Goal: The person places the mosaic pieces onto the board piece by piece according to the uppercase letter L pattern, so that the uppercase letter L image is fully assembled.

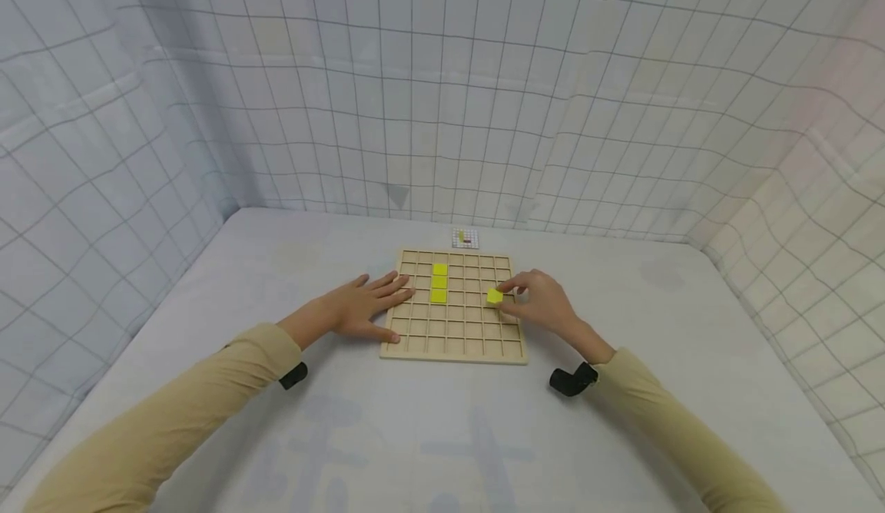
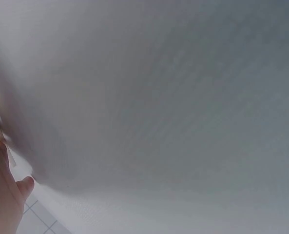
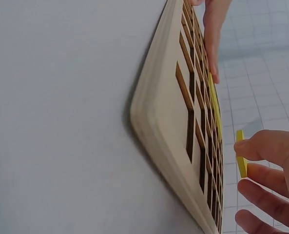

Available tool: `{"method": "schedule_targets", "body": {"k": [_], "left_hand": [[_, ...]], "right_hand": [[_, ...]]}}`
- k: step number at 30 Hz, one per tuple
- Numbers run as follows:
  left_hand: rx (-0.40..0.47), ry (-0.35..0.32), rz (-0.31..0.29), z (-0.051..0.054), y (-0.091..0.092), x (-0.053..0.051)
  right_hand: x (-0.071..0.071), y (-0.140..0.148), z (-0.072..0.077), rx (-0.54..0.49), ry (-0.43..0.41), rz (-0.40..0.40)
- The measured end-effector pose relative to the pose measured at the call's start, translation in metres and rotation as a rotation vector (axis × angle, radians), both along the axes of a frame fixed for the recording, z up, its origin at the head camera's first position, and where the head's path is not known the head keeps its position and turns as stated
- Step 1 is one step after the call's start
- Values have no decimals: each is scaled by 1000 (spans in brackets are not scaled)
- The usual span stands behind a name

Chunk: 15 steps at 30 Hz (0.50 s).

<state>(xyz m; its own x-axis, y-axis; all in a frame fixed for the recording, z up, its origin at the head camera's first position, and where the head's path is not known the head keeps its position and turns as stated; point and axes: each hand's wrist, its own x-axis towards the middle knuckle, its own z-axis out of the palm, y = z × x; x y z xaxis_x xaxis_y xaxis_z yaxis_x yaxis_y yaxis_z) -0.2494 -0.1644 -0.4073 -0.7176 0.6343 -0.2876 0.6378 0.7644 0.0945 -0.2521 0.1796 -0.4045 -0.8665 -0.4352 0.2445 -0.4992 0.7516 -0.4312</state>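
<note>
Just beyond the gridded board (image 1: 453, 358) lay a card (image 1: 465, 238); the left hand (image 1: 362, 309), fingers spread, overlapped the board's left edge. Over its right side, the right hand (image 1: 545, 306) pinched a thin yellow tile (image 1: 494, 298).

Board (image 1: 456, 312) part-hidden by left hand (image 1: 359, 309), card (image 1: 465, 238) detail tiny

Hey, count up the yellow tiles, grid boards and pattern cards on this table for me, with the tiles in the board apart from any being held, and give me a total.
Yellow tiles in the board: 3
Yellow tile held in the right grip: 1
Wooden grid board: 1
Printed pattern card: 1
Total: 6
</note>
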Motion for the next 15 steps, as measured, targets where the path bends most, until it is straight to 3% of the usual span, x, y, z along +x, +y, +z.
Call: {"method": "schedule_targets", "body": {"k": [15], "left_hand": [[0,1,-5,2,1,1]], "right_hand": [[-5,-44,-5,-57,-81,-1]]}}
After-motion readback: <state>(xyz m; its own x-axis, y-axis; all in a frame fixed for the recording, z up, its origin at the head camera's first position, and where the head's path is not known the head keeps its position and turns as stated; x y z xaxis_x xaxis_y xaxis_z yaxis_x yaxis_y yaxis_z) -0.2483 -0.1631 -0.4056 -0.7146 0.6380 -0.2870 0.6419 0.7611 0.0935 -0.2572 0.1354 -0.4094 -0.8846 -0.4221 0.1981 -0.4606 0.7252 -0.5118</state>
